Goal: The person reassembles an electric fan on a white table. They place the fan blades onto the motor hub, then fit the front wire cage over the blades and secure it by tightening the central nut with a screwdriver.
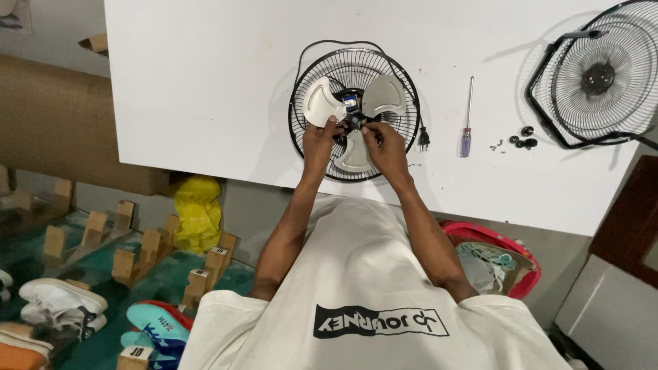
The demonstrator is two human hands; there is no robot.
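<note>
While my left hand [319,140] and right hand [384,145] both pinch the hub of the fan blade [356,113] inside the rear grille [298,130], I'd say I'm seating it; screwdriver [467,116] lies right of the grille.

both your arms reach forward over the near edge of the counter, elbows bent and forearms converging. your left hand [319,139] and right hand [385,145] sit close together, just apart, backs up, fingers curled in a pinching grip at the fingertips.
</note>
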